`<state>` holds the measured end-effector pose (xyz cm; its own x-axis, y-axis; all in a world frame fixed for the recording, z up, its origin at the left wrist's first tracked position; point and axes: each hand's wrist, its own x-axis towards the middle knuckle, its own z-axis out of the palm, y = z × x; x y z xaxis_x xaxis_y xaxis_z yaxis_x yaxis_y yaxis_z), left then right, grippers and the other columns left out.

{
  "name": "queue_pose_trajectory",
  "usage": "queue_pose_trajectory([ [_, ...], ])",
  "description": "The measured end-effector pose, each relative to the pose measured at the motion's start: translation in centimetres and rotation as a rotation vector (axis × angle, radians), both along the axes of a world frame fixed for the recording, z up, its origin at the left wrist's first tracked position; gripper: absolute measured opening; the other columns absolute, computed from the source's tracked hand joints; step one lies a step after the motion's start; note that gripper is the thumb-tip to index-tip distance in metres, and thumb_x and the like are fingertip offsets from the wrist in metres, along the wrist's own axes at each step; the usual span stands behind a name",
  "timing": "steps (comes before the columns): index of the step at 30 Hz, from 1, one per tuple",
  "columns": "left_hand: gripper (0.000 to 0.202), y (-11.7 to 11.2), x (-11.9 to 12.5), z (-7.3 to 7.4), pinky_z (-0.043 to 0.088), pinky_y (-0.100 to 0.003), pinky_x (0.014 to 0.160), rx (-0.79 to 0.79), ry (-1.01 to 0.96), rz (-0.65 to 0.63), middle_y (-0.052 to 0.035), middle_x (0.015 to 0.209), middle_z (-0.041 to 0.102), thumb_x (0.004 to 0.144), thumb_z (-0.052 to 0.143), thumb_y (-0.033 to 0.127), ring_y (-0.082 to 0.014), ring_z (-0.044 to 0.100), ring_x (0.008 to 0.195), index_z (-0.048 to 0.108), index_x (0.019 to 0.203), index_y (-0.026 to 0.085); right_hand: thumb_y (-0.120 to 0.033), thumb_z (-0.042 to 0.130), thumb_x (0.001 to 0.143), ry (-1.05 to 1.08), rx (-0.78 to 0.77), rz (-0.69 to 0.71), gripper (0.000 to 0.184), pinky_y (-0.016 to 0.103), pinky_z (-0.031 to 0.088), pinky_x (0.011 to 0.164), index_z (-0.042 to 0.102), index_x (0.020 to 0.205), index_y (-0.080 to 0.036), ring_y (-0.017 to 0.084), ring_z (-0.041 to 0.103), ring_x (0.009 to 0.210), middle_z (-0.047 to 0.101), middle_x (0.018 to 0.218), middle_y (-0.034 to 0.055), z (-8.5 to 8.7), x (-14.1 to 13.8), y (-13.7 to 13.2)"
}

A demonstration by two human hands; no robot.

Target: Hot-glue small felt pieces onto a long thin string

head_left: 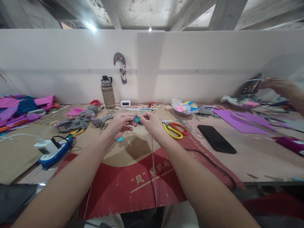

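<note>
Left hand (123, 124) and right hand (150, 122) pinch the teal-and-grey felt piece (137, 119), left of the scissors (175, 129); light, even fingertip pressure should keep it flat

A ceiling light (91, 27) glares — edges stretch, blur.

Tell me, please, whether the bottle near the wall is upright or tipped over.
Upright: the bottle stands on its base, its lid at the top.

A water bottle (108, 95) and white clock (125, 103) stand along the table's (251, 158) back edge, while a black phone (216, 138) and blue power strip (53, 158) lie nearer the front edge.
</note>
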<state>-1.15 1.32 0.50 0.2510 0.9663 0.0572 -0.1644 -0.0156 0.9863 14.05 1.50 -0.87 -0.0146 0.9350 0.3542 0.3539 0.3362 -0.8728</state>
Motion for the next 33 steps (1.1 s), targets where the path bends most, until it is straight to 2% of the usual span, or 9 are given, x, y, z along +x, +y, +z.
queue_pose_trajectory([
  [4,0.016,0.4,0.0,-0.6,0.037,-0.016,0.039,0.044,0.074,0.154,-0.0017,0.06,0.056,0.059,0.055,0.009,-0.0077,0.05,0.049,0.062,0.072,0.011,-0.036,0.05,0.071,0.03,-0.003,-0.003,0.019,0.021,0.03,0.05,0.051,0.065,-0.018,0.009,0.038,0.05,0.045,0.052,-0.0054,-0.2,-0.1,0.0],
  [7,0.006,0.7,-0.4,-0.5,0.022,-0.014,0.032,0.072,0.035,0.274,0.0039,0.046,0.042,0.056,0.05,0.009,-0.0032,0.032,0.036,0.054,0.056,0.013,-0.037,0.05,0.07,0.074,-0.011,0.009,0.019,0.021,0.029,0.048,0.049,0.064,-0.018,0.008,0.035,0.048,0.043,0.052,-0.0058,-0.4,0.0,0.2],
  [11,0.018,0.7,-1.2,0.4,0.01,-0.017,0.031,0.021,-0.103,0.251,0.008,0.039,0.02,0.052,0.046,0.012,-0.0028,0.014,0.032,0.032,0.043,0.018,-0.038,0.05,0.07,0.144,-0.044,0.023,0.021,0.02,0.027,0.045,0.047,0.062,-0.019,0.007,0.032,0.045,0.039,0.051,-0.0066,-0.5,0.0,0.5],
  [17,0.028,1.2,-2.7,1.1,0.008,-0.018,0.031,-0.066,-0.146,0.224,0.0083,0.039,0.015,0.063,0.046,0.021,-0.0043,0.012,0.031,0.025,0.045,0.02,-0.042,0.052,0.07,0.237,-0.106,0.005,0.025,0.021,0.025,0.043,0.044,0.061,-0.02,0.007,0.029,0.042,0.034,0.046,-0.008,-0.5,0.0,0.4],
  [21,0.023,1.5,-2.6,0.8,0.024,-0.016,0.035,0.013,-0.089,0.238,0.0061,0.043,0.033,0.067,0.058,0.021,-0.0042,0.03,0.036,0.042,0.05,0.017,-0.041,0.052,0.071,0.214,-0.104,0.013,0.024,0.021,0.025,0.043,0.045,0.062,-0.02,0.007,0.03,0.042,0.036,0.048,-0.0072,-0.5,0.1,0.5],
  [23,0.015,1.3,-2.2,0.5,0.032,-0.017,0.042,0.031,0.011,0.191,0.0002,0.054,0.051,0.067,0.065,0.025,-0.0063,0.045,0.047,0.057,0.063,0.012,-0.039,0.051,0.071,0.163,-0.08,0.015,0.022,0.021,0.026,0.044,0.047,0.063,-0.019,0.007,0.032,0.044,0.04,0.051,-0.0059,-0.5,0.1,0.6],
  [25,0.024,1.1,-1.7,0.3,0.035,-0.018,0.046,0.028,0.089,0.113,-0.0058,0.069,0.061,0.067,0.068,0.033,-0.0085,0.052,0.056,0.065,0.075,0.011,-0.038,0.051,0.071,0.126,-0.051,0.025,0.021,0.02,0.027,0.044,0.049,0.065,-0.018,0.007,0.034,0.046,0.043,0.054,-0.005,-0.5,0.1,0.6],
  [28,0.031,0.6,-1.1,0.1,0.034,-0.019,0.047,0.057,0.153,-0.002,-0.0082,0.079,0.064,0.068,0.067,0.041,-0.0101,0.055,0.063,0.068,0.079,0.012,-0.039,0.05,0.071,0.091,-0.032,0.053,0.022,0.02,0.028,0.045,0.049,0.066,-0.018,0.007,0.035,0.048,0.044,0.055,-0.0047,-0.4,0.1,0.5],
  [33,0.026,0.1,-0.5,0.0,0.035,-0.018,0.048,0.076,0.194,-0.03,-0.0053,0.066,0.06,0.064,0.072,0.037,-0.0101,0.054,0.061,0.068,0.073,0.012,-0.039,0.053,0.069,0.036,-0.032,0.081,0.021,0.02,0.025,0.045,0.05,0.067,-0.018,0.007,0.033,0.048,0.044,0.055,-0.0056,-0.5,0.0,0.3],
])
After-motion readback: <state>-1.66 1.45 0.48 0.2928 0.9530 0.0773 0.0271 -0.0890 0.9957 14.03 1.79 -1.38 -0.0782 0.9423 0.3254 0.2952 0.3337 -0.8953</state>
